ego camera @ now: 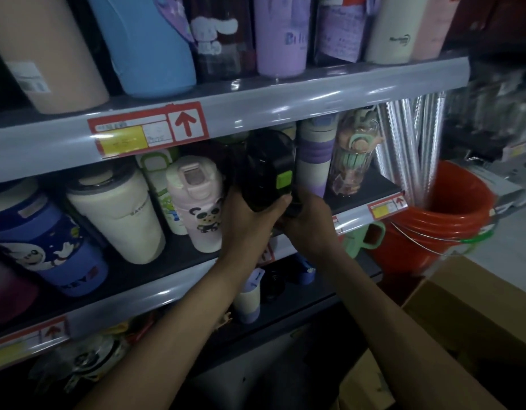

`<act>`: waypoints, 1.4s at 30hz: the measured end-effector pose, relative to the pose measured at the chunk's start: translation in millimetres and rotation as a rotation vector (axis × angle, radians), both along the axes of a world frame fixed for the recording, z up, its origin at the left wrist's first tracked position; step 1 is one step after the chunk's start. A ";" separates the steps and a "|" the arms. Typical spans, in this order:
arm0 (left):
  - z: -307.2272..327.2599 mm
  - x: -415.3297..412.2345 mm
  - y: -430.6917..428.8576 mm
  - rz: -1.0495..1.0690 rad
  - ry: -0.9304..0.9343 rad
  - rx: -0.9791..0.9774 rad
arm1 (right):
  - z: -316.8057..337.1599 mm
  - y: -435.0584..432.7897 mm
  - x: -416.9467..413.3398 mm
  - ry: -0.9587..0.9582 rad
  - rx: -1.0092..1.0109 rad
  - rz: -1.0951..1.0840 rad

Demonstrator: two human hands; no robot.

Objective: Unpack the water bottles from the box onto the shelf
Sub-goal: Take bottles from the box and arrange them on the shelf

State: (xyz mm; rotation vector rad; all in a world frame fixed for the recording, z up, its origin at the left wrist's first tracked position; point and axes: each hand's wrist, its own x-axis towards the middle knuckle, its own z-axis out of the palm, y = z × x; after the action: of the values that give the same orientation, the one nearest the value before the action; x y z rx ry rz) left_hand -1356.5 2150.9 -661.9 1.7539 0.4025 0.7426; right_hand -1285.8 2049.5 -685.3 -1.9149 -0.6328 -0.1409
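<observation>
A dark water bottle (267, 170) with a black lid and a bright green button is held at the middle shelf (155, 294), tilted with its top toward me. My left hand (247, 229) grips its body from the left, thumb up by the lid. My right hand (310, 226) holds the bottle's lower part from the right, which it mostly hides. The bottle sits between a pink panda bottle (198, 202) and a white-and-purple bottle (313, 155). The cardboard box (474, 306) lies at the lower right.
The top shelf rail (285, 99) hangs just above the bottle. The shelves are packed with bottles: a cream tumbler (119, 220), a blue astronaut cup (46, 244), a clear green-lidded bottle (354, 155). A red bucket (439, 214) stands right of the shelving.
</observation>
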 end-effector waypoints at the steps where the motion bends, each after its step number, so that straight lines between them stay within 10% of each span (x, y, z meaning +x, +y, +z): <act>1: 0.4 0.9 -0.7 0.006 0.004 0.010 | 0.4 0.6 0.4 0.010 -0.006 -0.003; 42: -3.0 4.7 -13.6 0.066 0.164 -0.114 | -1.6 10.7 12.6 -0.001 -0.100 0.005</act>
State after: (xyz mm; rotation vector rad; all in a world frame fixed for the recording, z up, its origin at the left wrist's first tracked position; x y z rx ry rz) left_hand -1351.8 2137.3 -664.9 1.7060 0.6048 0.6123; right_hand -1273.2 2060.2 -686.8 -2.0088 -0.6559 -0.1082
